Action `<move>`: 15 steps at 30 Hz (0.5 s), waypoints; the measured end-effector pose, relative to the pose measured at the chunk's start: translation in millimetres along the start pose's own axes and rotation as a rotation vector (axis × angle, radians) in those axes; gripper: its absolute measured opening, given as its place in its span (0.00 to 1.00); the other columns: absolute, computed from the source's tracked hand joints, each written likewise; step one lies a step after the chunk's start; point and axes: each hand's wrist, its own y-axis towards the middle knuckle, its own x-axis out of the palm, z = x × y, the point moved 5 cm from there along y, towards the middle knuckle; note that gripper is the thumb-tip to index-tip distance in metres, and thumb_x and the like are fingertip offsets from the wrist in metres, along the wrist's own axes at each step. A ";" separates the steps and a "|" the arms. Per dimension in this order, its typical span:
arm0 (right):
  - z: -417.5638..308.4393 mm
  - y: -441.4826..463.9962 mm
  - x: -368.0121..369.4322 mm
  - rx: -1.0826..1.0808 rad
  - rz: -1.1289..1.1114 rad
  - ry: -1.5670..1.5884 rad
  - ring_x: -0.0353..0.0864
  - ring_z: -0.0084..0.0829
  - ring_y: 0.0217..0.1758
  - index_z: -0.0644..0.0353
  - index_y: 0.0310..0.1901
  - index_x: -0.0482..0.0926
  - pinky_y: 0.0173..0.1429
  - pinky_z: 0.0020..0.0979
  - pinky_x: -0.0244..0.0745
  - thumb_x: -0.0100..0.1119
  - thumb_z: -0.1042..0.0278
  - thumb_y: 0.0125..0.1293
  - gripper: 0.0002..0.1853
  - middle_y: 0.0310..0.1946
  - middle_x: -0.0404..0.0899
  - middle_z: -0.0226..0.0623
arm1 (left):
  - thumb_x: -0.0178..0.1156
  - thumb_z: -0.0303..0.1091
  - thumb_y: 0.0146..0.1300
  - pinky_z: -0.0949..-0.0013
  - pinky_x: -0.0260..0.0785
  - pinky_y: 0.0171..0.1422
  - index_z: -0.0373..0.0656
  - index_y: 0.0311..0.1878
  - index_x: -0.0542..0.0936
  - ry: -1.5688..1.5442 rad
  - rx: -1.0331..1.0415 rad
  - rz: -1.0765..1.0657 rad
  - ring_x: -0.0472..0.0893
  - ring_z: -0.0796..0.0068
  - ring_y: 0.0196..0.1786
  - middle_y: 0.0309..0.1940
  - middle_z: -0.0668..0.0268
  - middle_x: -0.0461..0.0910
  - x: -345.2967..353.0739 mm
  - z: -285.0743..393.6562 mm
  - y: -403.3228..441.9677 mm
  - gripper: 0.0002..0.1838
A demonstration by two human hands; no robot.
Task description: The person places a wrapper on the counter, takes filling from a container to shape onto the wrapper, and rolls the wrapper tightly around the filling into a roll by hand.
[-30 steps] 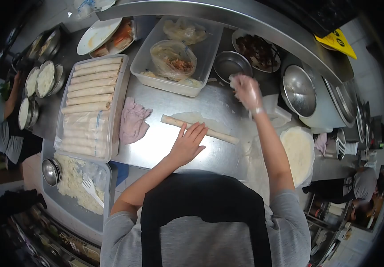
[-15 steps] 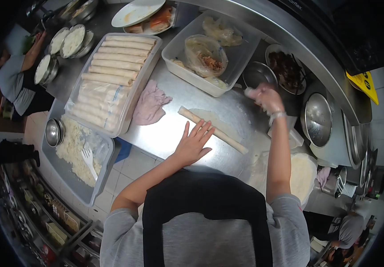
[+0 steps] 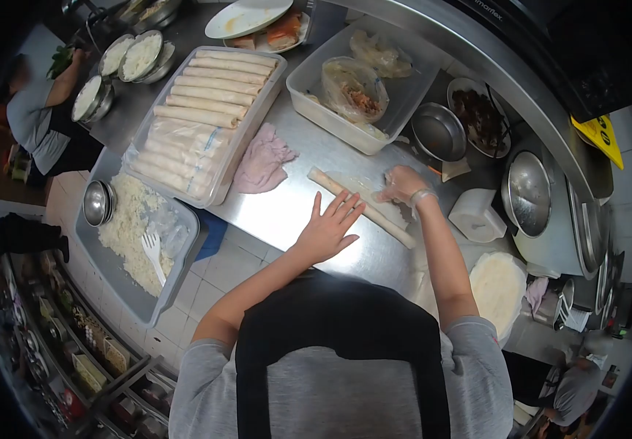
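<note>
A long, thin rolled pastry (image 3: 390,225) lies slantwise on the steel worktop, with the pale, thin free flap of its wrapper (image 3: 363,186) spread flat behind it. My left hand (image 3: 327,228) rests on the roll with its fingers spread. Above the right part of the flap is my right hand (image 3: 402,185), in a clear plastic glove, its fingers bent down and drawn together at the wrapper. Whatever its fingertips hold is too small to make out. A metal bowl (image 3: 439,132) stands beyond my right hand. Pale round wrappers (image 3: 499,287) are stacked near my right elbow.
Left of the work stands a plastic tub (image 3: 222,192) of finished rolls, beside a crumpled pink cloth (image 3: 263,159). A clear bin (image 3: 369,143) with bagged filling is at the back. A grey tray (image 3: 186,252) of white shreds sits lower left. Another person (image 3: 34,121) stands far left.
My right hand has come from the metal bowl down and left to the wrapper flap. My left hand stays spread on the roll. The whole view has shifted slightly.
</note>
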 end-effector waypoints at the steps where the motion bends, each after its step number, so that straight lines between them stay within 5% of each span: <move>1: -4.4 4.8 4.5 0.005 -0.003 0.001 0.83 0.50 0.43 0.67 0.34 0.84 0.48 0.43 0.76 0.76 0.50 0.43 0.26 0.38 0.83 0.54 | 0.56 0.51 0.65 0.30 0.40 0.73 0.48 0.75 0.57 0.014 0.005 0.011 0.48 0.58 0.78 0.76 0.62 0.52 -0.2 -0.5 0.9 0.38; 8: -85.2 30.6 -3.5 0.009 0.286 0.115 0.83 0.51 0.44 0.68 0.35 0.84 0.49 0.44 0.77 0.72 0.45 0.47 0.28 0.38 0.83 0.55 | 0.56 0.52 0.65 0.29 0.41 0.73 0.48 0.74 0.58 0.053 0.009 0.019 0.48 0.59 0.78 0.76 0.63 0.52 -0.2 -0.9 1.7 0.38; 15: 20.4 -38.4 12.1 0.080 0.056 -0.056 0.83 0.50 0.44 0.67 0.36 0.84 0.49 0.44 0.76 0.74 0.43 0.44 0.30 0.40 0.83 0.54 | 0.55 0.51 0.65 0.30 0.40 0.73 0.48 0.74 0.59 0.035 0.019 0.038 0.48 0.59 0.78 0.76 0.63 0.52 -2.0 -1.1 0.8 0.37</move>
